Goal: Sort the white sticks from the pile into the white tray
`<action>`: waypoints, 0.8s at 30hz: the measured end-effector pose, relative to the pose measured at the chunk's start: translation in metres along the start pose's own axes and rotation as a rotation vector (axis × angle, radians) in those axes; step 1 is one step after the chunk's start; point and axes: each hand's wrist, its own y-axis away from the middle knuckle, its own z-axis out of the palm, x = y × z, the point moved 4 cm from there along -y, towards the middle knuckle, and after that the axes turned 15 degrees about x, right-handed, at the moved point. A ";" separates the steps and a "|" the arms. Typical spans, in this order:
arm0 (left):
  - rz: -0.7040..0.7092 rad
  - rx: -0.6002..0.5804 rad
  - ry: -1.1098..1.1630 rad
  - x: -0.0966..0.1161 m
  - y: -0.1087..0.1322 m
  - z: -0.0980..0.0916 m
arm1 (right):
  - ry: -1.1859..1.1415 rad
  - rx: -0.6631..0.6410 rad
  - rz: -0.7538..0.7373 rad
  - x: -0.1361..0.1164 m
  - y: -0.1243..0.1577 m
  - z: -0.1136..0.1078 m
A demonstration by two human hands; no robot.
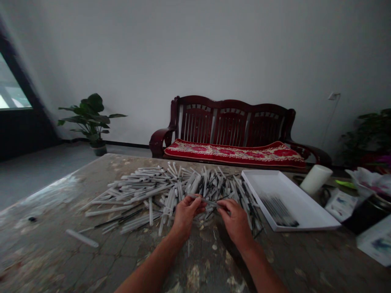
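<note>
Seen from the person's head, two bare forearms reach in from the bottom of the frame over a mottled, worn stone tabletop [51, 252]. At centre, the left hand [185, 213] pinches a slim plastic tube [203, 200] with narrow, curled fingers. The right hand [235, 219] sits just beside it, with its fingers also narrow and curled in near the tube's far end, though whether they grip it cannot be told.

Directly under and beyond the hands spreads a large, tangled heap of pale plastic tubes [171, 189], many with dark, thin shafts or bristles inside. It covers much of the middle of the table, so most of the tubes remain loose. One separate tube [82, 238] lies at lower left.

To the right, a shallow white tray [276, 181] holds only a small, neat batch of dark-tipped slender items [279, 211] lying side by side, with most of its surface bare.

A white cylinder [316, 179] stands beyond the tray. Behind the table are a dark wooden bench [232, 122] with a red cushion [235, 154] and a potted plant [90, 122].
</note>
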 end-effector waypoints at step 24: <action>-0.047 -0.057 0.140 -0.007 0.014 0.012 | -0.748 -0.064 0.731 0.010 0.005 0.018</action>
